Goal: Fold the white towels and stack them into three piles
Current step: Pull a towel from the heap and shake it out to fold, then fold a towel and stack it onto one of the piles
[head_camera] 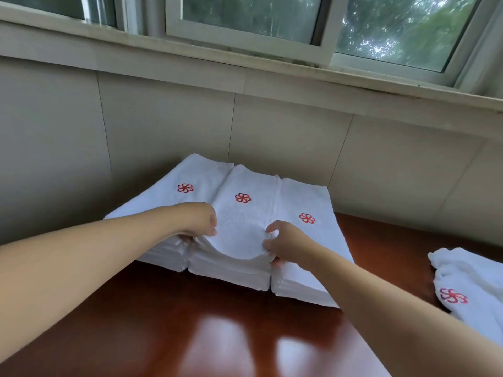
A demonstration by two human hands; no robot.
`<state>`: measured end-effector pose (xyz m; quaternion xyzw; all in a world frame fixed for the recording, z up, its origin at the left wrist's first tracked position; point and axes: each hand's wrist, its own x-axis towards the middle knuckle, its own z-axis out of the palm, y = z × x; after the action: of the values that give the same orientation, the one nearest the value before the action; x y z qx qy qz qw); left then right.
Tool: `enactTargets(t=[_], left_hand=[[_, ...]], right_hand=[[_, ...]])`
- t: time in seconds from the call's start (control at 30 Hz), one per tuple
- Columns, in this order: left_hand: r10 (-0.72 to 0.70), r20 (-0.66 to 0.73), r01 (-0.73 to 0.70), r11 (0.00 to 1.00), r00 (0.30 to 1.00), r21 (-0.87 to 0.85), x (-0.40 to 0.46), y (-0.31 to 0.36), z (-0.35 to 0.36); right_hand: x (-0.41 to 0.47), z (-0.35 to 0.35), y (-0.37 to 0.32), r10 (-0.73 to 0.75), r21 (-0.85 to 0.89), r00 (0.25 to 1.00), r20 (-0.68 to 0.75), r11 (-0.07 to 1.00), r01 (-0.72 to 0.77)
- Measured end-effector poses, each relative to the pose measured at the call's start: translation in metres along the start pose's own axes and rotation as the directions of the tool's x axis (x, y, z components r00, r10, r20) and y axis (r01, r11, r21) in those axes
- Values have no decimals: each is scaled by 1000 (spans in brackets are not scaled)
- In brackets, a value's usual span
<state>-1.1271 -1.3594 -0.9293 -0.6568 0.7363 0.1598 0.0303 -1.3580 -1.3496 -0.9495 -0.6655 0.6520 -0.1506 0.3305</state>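
Three piles of folded white towels side by side on table, left hand and right hand pinching near corners of middle pile's top towel, loose towel apart at right

Both my arms are bare from the edge of the view down to the wrists: no sleeves, no cuffs. My left hand wears no ring, watch, band or glove, and my right hand is just as plain. The forearms look smooth, with no marks on them. My fingernails are too small to make out.
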Motion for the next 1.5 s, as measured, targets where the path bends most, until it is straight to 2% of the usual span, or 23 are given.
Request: enactTargets(t=[0.17,0.23,0.27,0.3,0.33,0.37,0.4,0.43,0.47,0.53,0.63,0.7,0.83,0.93,1.07,1.17,1.23,1.37,1.43,1.5], left_hand=[[-102,243,90,994,965,58,9,14,-31],[-177,348,132,980,921,150,26,20,-52],[-204,330,137,967,922,216,38,25,-63],[-187,243,116,953,952,281,53,29,-70],[-119,93,83,943,989,323,69,35,-74],[1,-91,30,941,996,336,86,41,-72],[89,-249,-16,960,964,278,102,44,-63],[117,-341,-57,982,933,180,115,45,-47],[110,-368,-75,991,923,107,125,45,-24],[51,-380,-14,995,924,98,146,36,26],[60,-483,-10,994,874,106,182,20,57],[84,-453,-41,994,888,105,189,18,58],[49,-404,-10,995,913,98,176,21,59],[15,-339,0,999,941,44,146,27,61],[23,-272,-3,997,962,73,90,31,74],[21,-236,0,996,971,89,50,39,83],[2,-143,10,997,990,82,26,50,84],[122,69,-129,985,990,117,-19,83,52],[178,66,-182,982,982,55,-41,108,34],[206,-2,-206,979,979,-3,-57,137,24]], right_hand=[[12,-19,-20,45,-284,984,171,959,6],[34,-31,-32,66,-505,983,169,863,29],[50,-37,-39,51,-627,993,105,779,26],[66,-43,-45,-6,-705,1000,24,709,21],[84,-46,-50,-88,-726,995,-54,687,21],[101,-45,-53,-163,-687,979,-119,726,37],[115,-39,-52,-212,-600,963,-167,796,71],[127,-28,-47,-237,-501,952,-191,858,113],[135,-10,-37,-248,-438,950,-190,887,144],[140,30,-13,-282,-426,928,-242,891,159],[157,52,10,-393,-461,832,-392,866,192],[166,50,12,-364,-438,857,-365,879,187],[155,52,10,-306,-412,901,-306,896,165],[133,51,10,-230,-351,952,-204,924,148],[84,58,18,-230,-344,963,-137,923,172],[43,64,24,-254,-396,961,-111,898,192],[15,64,29,-266,-482,962,-70,853,201],[-34,36,29,-222,-457,974,50,862,220],[-55,11,32,-178,-447,982,55,875,184],[-75,-14,44,-134,-479,991,9,870,122]])
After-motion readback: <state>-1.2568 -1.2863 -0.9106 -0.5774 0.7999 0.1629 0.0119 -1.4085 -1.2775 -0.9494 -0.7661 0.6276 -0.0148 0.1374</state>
